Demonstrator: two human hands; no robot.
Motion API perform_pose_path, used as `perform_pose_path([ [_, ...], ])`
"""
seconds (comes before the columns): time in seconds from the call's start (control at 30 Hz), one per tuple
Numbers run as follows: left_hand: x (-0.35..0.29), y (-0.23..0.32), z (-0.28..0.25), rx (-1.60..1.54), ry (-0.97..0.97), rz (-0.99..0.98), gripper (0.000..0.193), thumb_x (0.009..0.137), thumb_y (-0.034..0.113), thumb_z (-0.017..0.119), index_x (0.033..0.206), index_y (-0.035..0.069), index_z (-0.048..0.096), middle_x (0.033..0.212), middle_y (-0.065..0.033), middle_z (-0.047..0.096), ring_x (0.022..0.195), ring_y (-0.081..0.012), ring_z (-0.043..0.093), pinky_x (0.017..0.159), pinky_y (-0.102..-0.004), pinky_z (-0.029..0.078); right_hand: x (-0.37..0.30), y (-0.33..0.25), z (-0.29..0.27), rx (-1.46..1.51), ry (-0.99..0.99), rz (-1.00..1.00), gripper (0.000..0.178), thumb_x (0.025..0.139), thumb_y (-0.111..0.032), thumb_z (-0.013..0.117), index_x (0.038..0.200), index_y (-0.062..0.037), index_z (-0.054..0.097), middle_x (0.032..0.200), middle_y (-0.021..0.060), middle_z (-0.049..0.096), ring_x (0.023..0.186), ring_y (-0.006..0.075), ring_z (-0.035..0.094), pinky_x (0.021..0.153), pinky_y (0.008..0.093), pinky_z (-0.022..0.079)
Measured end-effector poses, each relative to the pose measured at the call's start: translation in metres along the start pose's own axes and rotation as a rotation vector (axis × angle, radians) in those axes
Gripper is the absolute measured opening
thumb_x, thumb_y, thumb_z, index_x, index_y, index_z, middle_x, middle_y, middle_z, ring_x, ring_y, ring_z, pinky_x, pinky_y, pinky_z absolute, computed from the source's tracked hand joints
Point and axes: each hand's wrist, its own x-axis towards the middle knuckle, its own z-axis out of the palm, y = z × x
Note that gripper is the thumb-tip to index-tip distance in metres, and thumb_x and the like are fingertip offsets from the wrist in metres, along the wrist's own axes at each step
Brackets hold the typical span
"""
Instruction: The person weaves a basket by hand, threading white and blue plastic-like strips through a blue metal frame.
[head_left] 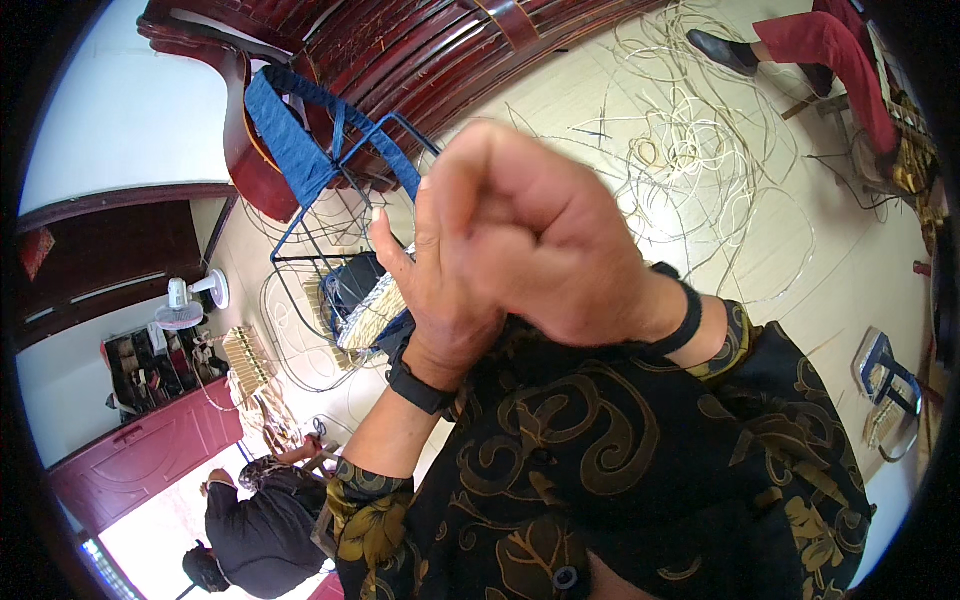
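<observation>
My right hand (pixel 560 240) is curled into a fist in front of my chest, slightly smeared by motion. Whatever lies inside its fingers, if anything, is hidden. Just behind and left of it is my left hand (pixel 440 290), partly covered by the fist. Its thumb and one finger point upward, apart from each other; the other fingers are hidden. Beyond the left hand stands a dark metal frame (pixel 300 258) with a wide blue strap (pixel 285 130). A bundle of pale cord (pixel 370 318) rests in its lower part, beside the left wrist.
Loose pale strands (pixel 690 150) tangle across the tiled floor. A dark red wooden bench (pixel 420 60) stands behind. One person (pixel 265 530) sits at lower left; another's red-trousered leg (pixel 830 55) shows upper right. A white fan (pixel 190 300) and shoe rack (pixel 150 370) are left.
</observation>
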Motion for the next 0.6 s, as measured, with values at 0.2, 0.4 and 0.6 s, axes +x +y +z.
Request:
perform_pose_path([
  [0.2, -0.002, -0.001, -0.015, 0.399, -0.286, -0.015, 0.038, 0.08, 0.017, 0.05, 0.115, 0.001, 0.049, 0.119, -0.0182, 0.048, 0.12, -0.0328, 0.038, 0.096, -0.0583, 0.021, 0.006, 0.018, 0.028, -0.375, -0.094, -0.35, 0.016, 0.071, 0.006, 0.044, 0.082, -0.0058, 0.044, 0.059, 0.0008, 0.046, 0.044, 0.0065, 0.041, 0.042, 0.0212, 0.032],
  [0.4, 0.007, 0.003, -0.021, 0.553, -0.451, 0.017, 0.042, 0.082, 0.022, 0.047, 0.12, 0.003, 0.045, 0.124, -0.0165, 0.045, 0.123, -0.0318, 0.035, 0.098, -0.0564, 0.02, 0.011, 0.008, 0.032, -0.473, -0.127, -0.418, 0.012, 0.072, -0.002, 0.049, 0.085, -0.0032, 0.048, 0.075, 0.0116, 0.054, 0.067, 0.022, 0.054, 0.066, 0.0322, 0.042],
  [0.6, 0.007, -0.012, 0.024, 0.239, -0.007, -0.036, 0.031, 0.077, 0.009, 0.056, 0.108, 0.006, 0.055, 0.105, -0.014, 0.054, 0.093, -0.0237, 0.054, 0.084, -0.0438, 0.037, 0.013, 0.006, -0.048, -0.836, 0.165, -0.36, 0.025, 0.08, -0.01, 0.05, 0.103, 0.0016, 0.052, 0.1, 0.0156, 0.06, 0.096, 0.0234, 0.057, 0.083, 0.0325, 0.044],
])
